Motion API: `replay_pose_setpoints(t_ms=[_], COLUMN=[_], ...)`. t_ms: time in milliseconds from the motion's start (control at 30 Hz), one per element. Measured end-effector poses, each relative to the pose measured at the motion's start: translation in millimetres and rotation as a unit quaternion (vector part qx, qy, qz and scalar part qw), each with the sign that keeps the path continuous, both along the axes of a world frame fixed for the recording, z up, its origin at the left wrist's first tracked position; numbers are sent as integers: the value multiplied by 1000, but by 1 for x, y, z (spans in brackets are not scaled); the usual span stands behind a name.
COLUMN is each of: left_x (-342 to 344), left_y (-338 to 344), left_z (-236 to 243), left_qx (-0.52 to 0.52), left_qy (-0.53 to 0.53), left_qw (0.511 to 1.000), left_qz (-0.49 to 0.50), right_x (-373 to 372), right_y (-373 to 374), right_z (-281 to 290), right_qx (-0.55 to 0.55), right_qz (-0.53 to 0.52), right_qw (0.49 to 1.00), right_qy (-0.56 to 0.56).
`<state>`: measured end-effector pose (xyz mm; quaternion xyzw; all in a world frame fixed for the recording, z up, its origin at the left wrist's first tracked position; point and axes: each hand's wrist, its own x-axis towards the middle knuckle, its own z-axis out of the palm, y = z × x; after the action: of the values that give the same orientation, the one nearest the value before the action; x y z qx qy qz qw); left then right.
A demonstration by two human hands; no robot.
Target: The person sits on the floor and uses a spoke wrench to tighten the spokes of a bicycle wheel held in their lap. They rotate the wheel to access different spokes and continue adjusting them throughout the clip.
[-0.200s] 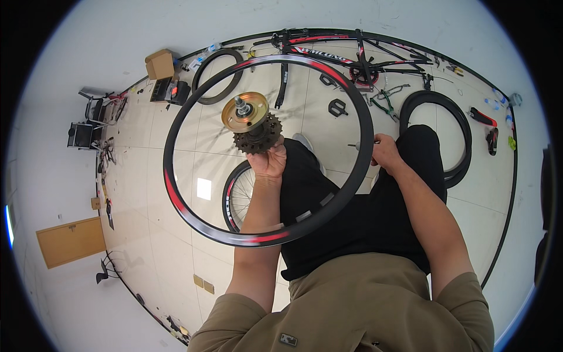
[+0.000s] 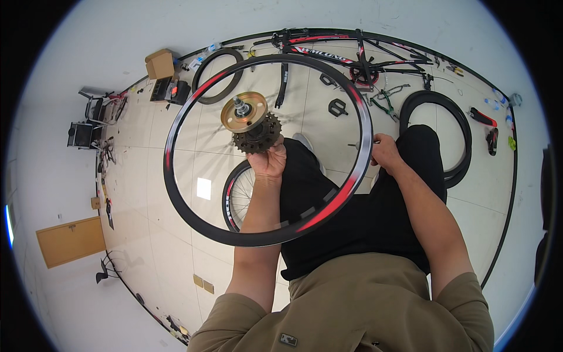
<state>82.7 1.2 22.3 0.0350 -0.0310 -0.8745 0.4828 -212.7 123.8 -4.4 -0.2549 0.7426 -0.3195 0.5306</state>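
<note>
Fingers [image 2: 280, 149] clamp a wheel [image 2: 257, 135] in upturned left hand [image 2: 270, 162], a rod [image 2: 352, 145] in right hand [image 2: 386, 153].

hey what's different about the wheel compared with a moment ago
The wheel rim has turned: its red and silver patches sit elsewhere around the circle; I can't tell which way it spun. Nothing was taken or released: the left hand still supports the hub, the right hand stays beside the rim.

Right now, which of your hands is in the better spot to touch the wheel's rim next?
Probably the right hand: it shows right beside the rim, though it seems to pinch a thin thing. The left hand looks busy holding the wheel up, just below the cogs.
</note>
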Motion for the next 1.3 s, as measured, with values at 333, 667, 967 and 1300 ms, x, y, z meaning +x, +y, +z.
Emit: replay_pose_setpoints(t_ms=[333, 667, 967, 1300], left_x=[-2, -1, -1, -1], left_y=[0, -2, 0, -2], left_z=[1, 1, 2, 1], left_qx=[-6, -8, -2, -12], left_qy=[4, 2, -2, 4], left_qw=[1000, 1000, 1000, 1000], left_qz=[2, -11, 2, -8], right_x=[0, 0, -1, 1], right_y=[0, 0, 0, 0], right_z=[0, -3, -4, -1], right_qx=[-3, -8, -6, -8], right_qz=[-1, -5, -5, -4], right_qw=[1000, 1000, 1000, 1000], right_qy=[-1, -7, -7, -7])
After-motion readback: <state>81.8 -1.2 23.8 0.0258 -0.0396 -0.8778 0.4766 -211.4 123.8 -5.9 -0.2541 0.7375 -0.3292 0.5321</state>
